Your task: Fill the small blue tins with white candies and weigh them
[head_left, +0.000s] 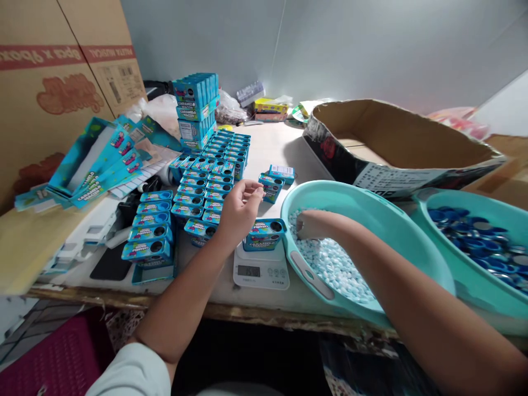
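My left hand (243, 203) is raised over the table with its fingers curled and thumb tip against them. Whether anything small sits in that pinch is hidden. Just below and right of it, a blue candy tin (264, 235) lies on a white digital scale (261, 269) with a lit display. My right hand (310, 224) reaches into a turquoise basin (355, 193), its fingers curled into small pale blue candies (336, 269). The fingertips are buried among them. Behind the scale stands another blue tin (270, 188), with one more tin (282, 173) lying behind it.
Rows of tins (193, 190) fill the table's left side, with stacked packs (196, 107) behind. Flat printed cartons (97, 165) and a black phone (111, 262) lie further left. To the right are a cut cardboard box (396, 148) and a basin of blue lids (478, 236).
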Demonstrator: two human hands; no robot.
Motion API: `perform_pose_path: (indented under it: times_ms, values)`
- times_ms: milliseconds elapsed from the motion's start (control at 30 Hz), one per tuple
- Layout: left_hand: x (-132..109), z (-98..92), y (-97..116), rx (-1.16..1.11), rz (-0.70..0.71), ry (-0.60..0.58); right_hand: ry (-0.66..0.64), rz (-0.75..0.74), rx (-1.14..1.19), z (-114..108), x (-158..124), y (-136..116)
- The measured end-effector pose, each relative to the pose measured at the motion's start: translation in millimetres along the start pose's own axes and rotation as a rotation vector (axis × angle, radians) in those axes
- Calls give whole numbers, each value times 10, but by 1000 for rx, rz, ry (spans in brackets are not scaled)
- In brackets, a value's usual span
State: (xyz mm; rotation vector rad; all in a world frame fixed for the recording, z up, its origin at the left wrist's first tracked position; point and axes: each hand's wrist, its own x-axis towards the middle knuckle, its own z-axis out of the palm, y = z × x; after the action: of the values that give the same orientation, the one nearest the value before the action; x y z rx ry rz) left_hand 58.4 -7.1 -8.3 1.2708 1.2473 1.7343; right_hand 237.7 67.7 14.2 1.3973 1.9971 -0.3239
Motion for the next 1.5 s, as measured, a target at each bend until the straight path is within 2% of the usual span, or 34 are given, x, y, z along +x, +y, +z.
perform_pose_path:
  times_ms: [467, 767, 1200, 1500]
  values:
    - [-9, 6, 5, 54, -33, -52, 82, -69, -45, 81, 142, 69]
    - [-2, 3, 8, 39, -33, -52, 128, -95, -59, 77, 133, 65]
    - [7, 9, -13, 38, -37, -62, 83, -111, -57, 103, 165, 65]
    - [4, 11, -4, 48, -40, -64, -49, -111, 159, 90, 246, 185]
